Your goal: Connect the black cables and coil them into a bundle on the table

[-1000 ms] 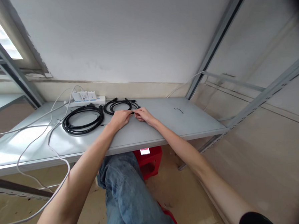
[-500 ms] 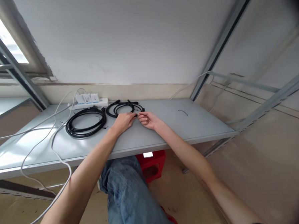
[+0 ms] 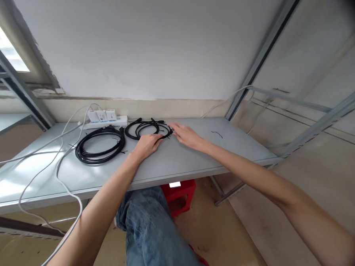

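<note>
Centre of the frame: both hands are on the grey table (image 3: 196,157), meeting at the small black cable coil (image 3: 144,128). The left hand (image 3: 148,144) lies knuckles-up on the coil's near edge with its fingers curled. Its fingertips are tucked out of sight, so I can't tell whether it pinches the cable. The right hand (image 3: 187,135) lies flat with fingers stretched out, the tips touching the coil's right edge. The exact contact is too small to make out. Left of centre sits a larger black coil (image 3: 99,147), close beside the small one. Behind it, the white power strip (image 3: 107,121) lies against the wall. White cables (image 3: 64,182) run off the left edge, cut by the frame. A red stool (image 3: 179,194) shows half hidden under the table.
</note>
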### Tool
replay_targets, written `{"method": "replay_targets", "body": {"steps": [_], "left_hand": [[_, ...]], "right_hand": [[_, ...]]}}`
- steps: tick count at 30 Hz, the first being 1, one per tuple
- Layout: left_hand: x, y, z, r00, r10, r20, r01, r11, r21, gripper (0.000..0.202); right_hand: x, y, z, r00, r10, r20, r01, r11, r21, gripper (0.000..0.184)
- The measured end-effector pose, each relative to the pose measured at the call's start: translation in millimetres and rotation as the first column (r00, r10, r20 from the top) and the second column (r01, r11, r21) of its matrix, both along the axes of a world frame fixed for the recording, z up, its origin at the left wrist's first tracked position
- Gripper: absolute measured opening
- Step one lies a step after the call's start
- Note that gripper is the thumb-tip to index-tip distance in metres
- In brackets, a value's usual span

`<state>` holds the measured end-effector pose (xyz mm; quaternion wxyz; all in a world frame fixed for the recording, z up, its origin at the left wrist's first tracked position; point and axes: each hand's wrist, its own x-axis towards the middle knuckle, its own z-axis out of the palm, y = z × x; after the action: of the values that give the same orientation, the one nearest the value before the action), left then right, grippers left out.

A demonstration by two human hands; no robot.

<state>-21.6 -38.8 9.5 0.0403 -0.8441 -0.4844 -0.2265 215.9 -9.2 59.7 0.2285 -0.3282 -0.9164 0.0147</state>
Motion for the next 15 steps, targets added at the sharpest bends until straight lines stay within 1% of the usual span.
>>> {"method": "replay_targets", "body": {"steps": [2,4,5,7,10,11,13,15], "left_hand": [[0.0,-0.3,0.2,1.0,0.002,-0.005,-0.002,1.0,-0.004,0.042],[-0.2,-0.6,0.5,1.0,0.009,-0.014,-0.009,1.0,-0.011,0.041],[-0.3,-0.8,0.6,1.0,0.014,-0.019,-0.014,1.0,-0.015,0.041],[-0.7,-0.9,0.7,0.999,0.02,-0.032,-0.021,0.999,-0.024,0.04],[-1.3,-0.5,0.4,0.999,0.024,-0.049,-0.025,0.999,-0.029,0.039],[-1.5,-0.2,0.3,0.998,0.025,-0.052,-0.026,0.999,-0.028,0.039],[-1.7,0.5,0.1,0.998,0.025,-0.053,-0.026,0.999,-0.025,0.038],[-2.1,1.1,-0.1,0.999,0.026,-0.043,-0.027,0.999,-0.022,0.038]], "right_hand": [[-0.9,0.3,3.9,0.986,0.078,0.151,-0.093,0.991,0.096,0.041],[-6.0,3.3,4.4,0.959,0.131,0.251,-0.168,0.977,0.13,0.041],[-9.3,5.8,4.2,0.949,0.159,0.274,-0.2,0.971,0.131,0.039],[-15.4,11.8,3.9,0.938,0.222,0.267,-0.258,0.961,0.105,0.034],[-20.3,20.1,5.6,0.925,0.313,0.214,-0.333,0.941,0.064,0.025],[-20.8,21.9,6.6,0.918,0.328,0.224,-0.351,0.934,0.071,0.025],[-21.3,23.4,8.8,0.9,0.317,0.301,-0.366,0.923,0.121,0.027],[-22.2,22.2,10.9,0.875,0.25,0.415,-0.357,0.912,0.203,0.029]]}}
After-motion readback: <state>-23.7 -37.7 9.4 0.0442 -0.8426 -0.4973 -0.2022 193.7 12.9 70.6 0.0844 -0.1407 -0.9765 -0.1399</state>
